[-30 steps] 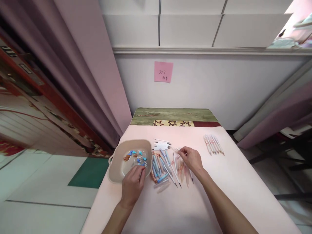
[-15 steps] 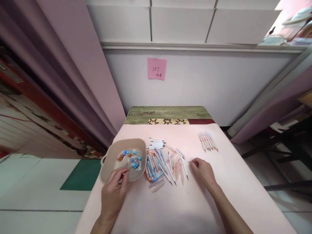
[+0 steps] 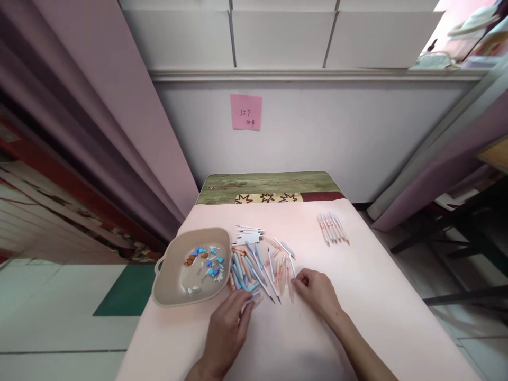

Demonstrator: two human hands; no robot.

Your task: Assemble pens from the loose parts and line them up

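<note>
My left hand [image 3: 229, 325] is at the near edge of the pen parts, its thumb and fingers closed round a clear plastic tube [image 3: 257, 299]. My right hand [image 3: 317, 292] pinches the lower end of a white pen refill [image 3: 292, 267]; its tip is hidden by the fingers. Between the hands lie several blue and orange pen barrels [image 3: 242, 267], clear pinkish barrels [image 3: 282, 272] and loose white refills with dark tips [image 3: 269, 283]. More refills [image 3: 249, 238] are stacked behind them.
On the left stands a beige bin [image 3: 169, 280] with small blue, brown and white parts [image 3: 214, 270] inside. Several assembled pens [image 3: 332, 228] lie in a row at the back right. A pink cloth [image 3: 286, 344] covers the table, and a wall stands behind it.
My left hand has moved from the bin rightward to the clear tube and closed on it. My right hand has shifted slightly left and down onto the refill. The view has turned slightly.
</note>
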